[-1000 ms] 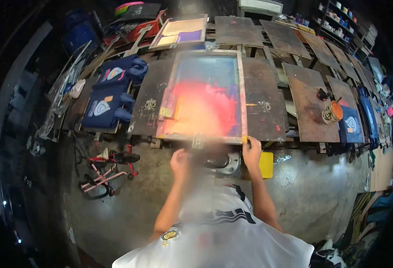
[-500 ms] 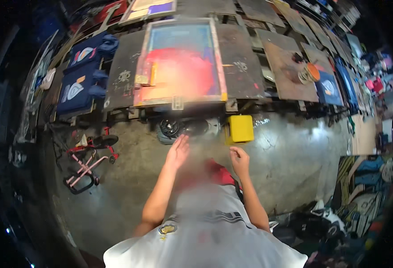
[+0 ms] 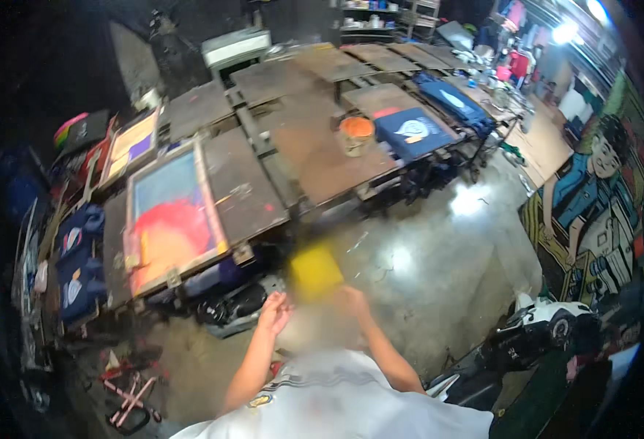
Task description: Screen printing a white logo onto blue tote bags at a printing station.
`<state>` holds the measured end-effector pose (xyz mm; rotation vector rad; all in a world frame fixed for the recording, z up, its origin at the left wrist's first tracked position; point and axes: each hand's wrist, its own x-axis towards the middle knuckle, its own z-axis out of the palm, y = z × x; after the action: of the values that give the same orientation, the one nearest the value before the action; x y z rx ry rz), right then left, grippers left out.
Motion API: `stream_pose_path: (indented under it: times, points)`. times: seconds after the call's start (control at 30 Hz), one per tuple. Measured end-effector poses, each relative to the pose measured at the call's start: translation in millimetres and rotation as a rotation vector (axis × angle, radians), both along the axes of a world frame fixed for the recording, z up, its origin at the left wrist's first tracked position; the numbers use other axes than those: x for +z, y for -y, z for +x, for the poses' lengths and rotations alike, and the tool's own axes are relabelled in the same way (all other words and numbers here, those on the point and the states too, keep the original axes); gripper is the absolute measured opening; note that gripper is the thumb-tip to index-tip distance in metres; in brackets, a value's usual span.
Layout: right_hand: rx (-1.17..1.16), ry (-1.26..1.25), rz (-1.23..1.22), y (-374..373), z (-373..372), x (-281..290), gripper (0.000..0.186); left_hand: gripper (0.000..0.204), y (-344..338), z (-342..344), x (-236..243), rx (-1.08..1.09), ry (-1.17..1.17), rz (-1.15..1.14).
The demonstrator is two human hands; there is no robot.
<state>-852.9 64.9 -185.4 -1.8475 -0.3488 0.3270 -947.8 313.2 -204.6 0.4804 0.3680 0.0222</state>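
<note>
My left hand (image 3: 274, 313) is held up in front of my body with its fingers loosely bent and apart, and nothing shows in it. A blurred right hand (image 3: 352, 298), mine too, is just below a yellow box-like stool (image 3: 316, 271); its fingers are smeared and I cannot tell whether they touch it. Beyond my left hand, a framed printing screen (image 3: 206, 183) with red and orange ink lies on a dark board. A tub of orange ink (image 3: 356, 136) stands on a brown board farther right.
Dark blue printed garments lie on boards at the far left (image 3: 80, 282) and right (image 3: 413, 133). Under the table edge is a dark and grey machine-like object (image 3: 237, 304). A pink-framed child's ride-on (image 3: 130, 402) stands lower left, a motorbike (image 3: 534, 329) lower right, a painted panel (image 3: 593, 197) behind it.
My view has turned right and lifted, so the screen and boards shift left and more of the room shows. My left hand's fingers have bent more. My right hand has become blurred near the stool.
</note>
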Motion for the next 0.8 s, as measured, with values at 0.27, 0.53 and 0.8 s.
stream_pose_path:
  times: [0.27,0.53,0.8]
  points:
    - [-0.631,0.07,-0.017,213,86,-14,0.018,0.019,226,201,45,-0.365,-0.024,0.192]
    - [-0.747,-0.111,0.006,267,156,-40,0.02,0.017,309,316,63,-0.631,0.058,0.471]
    - [-0.404,0.035,-0.282,239,283,24,0.02,0.019,287,461,74,-0.594,-0.026,0.189]
